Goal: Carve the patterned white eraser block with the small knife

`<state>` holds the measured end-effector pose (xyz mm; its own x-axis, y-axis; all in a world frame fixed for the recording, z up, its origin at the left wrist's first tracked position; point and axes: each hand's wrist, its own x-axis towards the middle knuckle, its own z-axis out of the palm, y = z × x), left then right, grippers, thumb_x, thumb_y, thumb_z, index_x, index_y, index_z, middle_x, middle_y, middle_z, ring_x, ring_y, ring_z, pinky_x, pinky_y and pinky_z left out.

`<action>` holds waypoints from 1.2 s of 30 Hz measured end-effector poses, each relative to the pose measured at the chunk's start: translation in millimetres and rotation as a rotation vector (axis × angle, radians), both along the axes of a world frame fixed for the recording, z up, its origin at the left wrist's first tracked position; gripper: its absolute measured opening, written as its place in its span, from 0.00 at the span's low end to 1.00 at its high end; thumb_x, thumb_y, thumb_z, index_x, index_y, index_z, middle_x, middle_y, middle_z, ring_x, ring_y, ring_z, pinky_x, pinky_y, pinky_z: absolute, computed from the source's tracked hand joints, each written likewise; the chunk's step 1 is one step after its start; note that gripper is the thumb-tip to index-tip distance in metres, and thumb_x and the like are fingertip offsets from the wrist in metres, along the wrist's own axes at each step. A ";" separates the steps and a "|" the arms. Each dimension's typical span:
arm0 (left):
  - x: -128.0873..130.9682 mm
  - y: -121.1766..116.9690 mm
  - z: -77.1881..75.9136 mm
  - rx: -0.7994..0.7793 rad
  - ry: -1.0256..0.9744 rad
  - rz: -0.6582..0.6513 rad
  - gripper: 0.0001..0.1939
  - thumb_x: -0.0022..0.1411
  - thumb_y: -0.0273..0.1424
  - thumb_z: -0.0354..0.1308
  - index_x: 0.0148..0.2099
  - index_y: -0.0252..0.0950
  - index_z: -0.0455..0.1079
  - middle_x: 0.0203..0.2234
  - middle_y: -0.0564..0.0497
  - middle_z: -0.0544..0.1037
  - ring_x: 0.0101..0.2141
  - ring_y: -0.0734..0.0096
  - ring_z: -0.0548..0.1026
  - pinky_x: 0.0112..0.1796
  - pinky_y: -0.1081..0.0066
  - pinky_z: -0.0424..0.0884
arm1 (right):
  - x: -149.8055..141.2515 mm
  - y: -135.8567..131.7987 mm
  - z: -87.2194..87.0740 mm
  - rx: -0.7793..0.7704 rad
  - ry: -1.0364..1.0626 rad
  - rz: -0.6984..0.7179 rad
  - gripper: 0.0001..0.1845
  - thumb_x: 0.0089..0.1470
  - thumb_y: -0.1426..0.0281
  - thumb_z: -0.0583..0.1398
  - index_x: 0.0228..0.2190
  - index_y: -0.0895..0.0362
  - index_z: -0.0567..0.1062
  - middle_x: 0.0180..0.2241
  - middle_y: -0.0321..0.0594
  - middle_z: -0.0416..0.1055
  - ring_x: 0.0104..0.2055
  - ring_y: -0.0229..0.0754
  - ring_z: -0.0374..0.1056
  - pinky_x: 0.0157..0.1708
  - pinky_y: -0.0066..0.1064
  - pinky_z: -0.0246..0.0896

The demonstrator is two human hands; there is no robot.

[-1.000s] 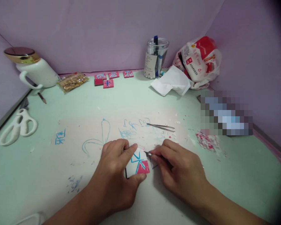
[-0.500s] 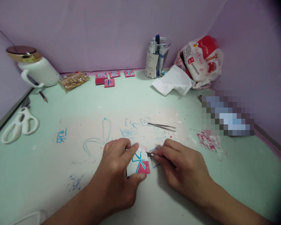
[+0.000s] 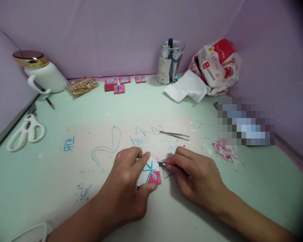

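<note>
My left hand (image 3: 127, 183) grips a small square tile (image 3: 148, 174) by its edges, forefinger at the top and thumb at the bottom. The tile is white with blue character strokes and a pink-red patch in its lower right corner. From the other side, my right hand (image 3: 198, 173) pinches a craft knife (image 3: 161, 164), its short metal blade touching or very near the tile's right edge. Most of the knife is hidden in my fingers. Metal tweezers (image 3: 175, 135) lie just beyond my hands.
Red tiles (image 3: 119, 88) with blue characters lie at the back. A jar of pens (image 3: 164, 69), crumpled tissue (image 3: 187, 89) and tissue pack (image 3: 215, 64) stand rightward. Shavings (image 3: 224, 150) and a blurred device (image 3: 247, 124) are right; scissors (image 3: 27, 131), a pencil stub (image 3: 50, 103) and mug (image 3: 46, 77) left.
The view has shifted slightly, so things on the left appear a little further right. Both hands keep their grips, and the blade stays at the tile's right edge.
</note>
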<state>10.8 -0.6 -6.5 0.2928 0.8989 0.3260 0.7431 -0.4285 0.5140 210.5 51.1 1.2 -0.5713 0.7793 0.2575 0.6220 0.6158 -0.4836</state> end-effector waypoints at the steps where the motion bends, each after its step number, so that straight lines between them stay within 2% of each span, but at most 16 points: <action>1: 0.6 -0.3 -0.2 0.000 0.001 0.008 0.24 0.55 0.25 0.57 0.55 0.25 0.62 0.42 0.40 0.65 0.43 0.56 0.64 0.42 0.51 0.65 | 0.4 0.6 0.2 -0.009 -0.001 0.003 0.11 0.53 0.75 0.54 0.28 0.58 0.76 0.24 0.37 0.65 0.23 0.35 0.61 0.22 0.28 0.50; 8: 3.3 -2.1 -1.0 -0.003 0.008 0.054 0.24 0.54 0.26 0.57 0.54 0.28 0.63 0.42 0.41 0.65 0.43 0.55 0.65 0.42 0.51 0.66 | 0.8 0.7 2.8 -0.100 0.009 -0.006 0.10 0.53 0.74 0.54 0.28 0.57 0.76 0.24 0.37 0.66 0.24 0.36 0.62 0.23 0.28 0.51; 13: 3.9 -2.9 -1.5 0.001 0.002 0.059 0.24 0.55 0.26 0.57 0.55 0.29 0.63 0.42 0.41 0.66 0.43 0.55 0.65 0.43 0.51 0.66 | -3.0 -5.7 4.0 -0.146 0.020 -0.083 0.11 0.54 0.73 0.53 0.28 0.55 0.76 0.25 0.36 0.68 0.24 0.36 0.64 0.23 0.28 0.52; 17: 4.2 -2.2 -0.2 -0.010 -0.007 0.062 0.24 0.55 0.26 0.58 0.54 0.27 0.64 0.41 0.40 0.66 0.42 0.55 0.65 0.42 0.51 0.66 | -8.1 -11.8 2.2 -0.099 0.032 -0.152 0.11 0.54 0.73 0.53 0.28 0.55 0.76 0.24 0.36 0.68 0.23 0.36 0.63 0.22 0.28 0.51; 22: 5.5 -2.0 1.6 0.000 0.009 0.089 0.22 0.55 0.27 0.58 0.53 0.27 0.65 0.39 0.41 0.66 0.40 0.56 0.65 0.40 0.52 0.66 | -11.3 -15.4 0.3 -0.013 0.026 -0.159 0.11 0.54 0.73 0.53 0.29 0.56 0.76 0.24 0.36 0.67 0.22 0.36 0.62 0.21 0.28 0.51; 26: 6.9 -4.3 -0.1 0.053 0.060 0.122 0.23 0.54 0.29 0.59 0.53 0.29 0.64 0.40 0.40 0.67 0.41 0.55 0.66 0.41 0.51 0.67 | -12.0 -16.6 1.2 -0.015 0.024 -0.168 0.11 0.54 0.73 0.53 0.29 0.56 0.76 0.24 0.36 0.67 0.23 0.36 0.63 0.21 0.28 0.51; 32: 9.0 -5.5 0.0 0.087 0.083 0.139 0.23 0.54 0.29 0.59 0.51 0.22 0.66 0.39 0.37 0.68 0.40 0.54 0.66 0.40 0.50 0.67 | -13.5 -18.2 3.3 -0.013 0.040 -0.178 0.10 0.53 0.73 0.54 0.27 0.55 0.75 0.24 0.36 0.68 0.22 0.35 0.62 0.21 0.26 0.52; 36: 9.7 -5.7 0.5 0.102 0.096 0.142 0.22 0.55 0.29 0.58 0.51 0.22 0.66 0.39 0.38 0.67 0.40 0.55 0.66 0.39 0.51 0.68 | -13.7 -19.9 3.8 -0.016 0.049 -0.182 0.10 0.54 0.73 0.54 0.27 0.56 0.75 0.24 0.36 0.67 0.22 0.35 0.62 0.20 0.26 0.52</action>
<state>20.5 -6.3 -6.0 0.1996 0.8969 0.3945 0.8434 -0.3622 0.3968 196.8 31.2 5.0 -0.4076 0.8729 0.2680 0.6980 0.4871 -0.5249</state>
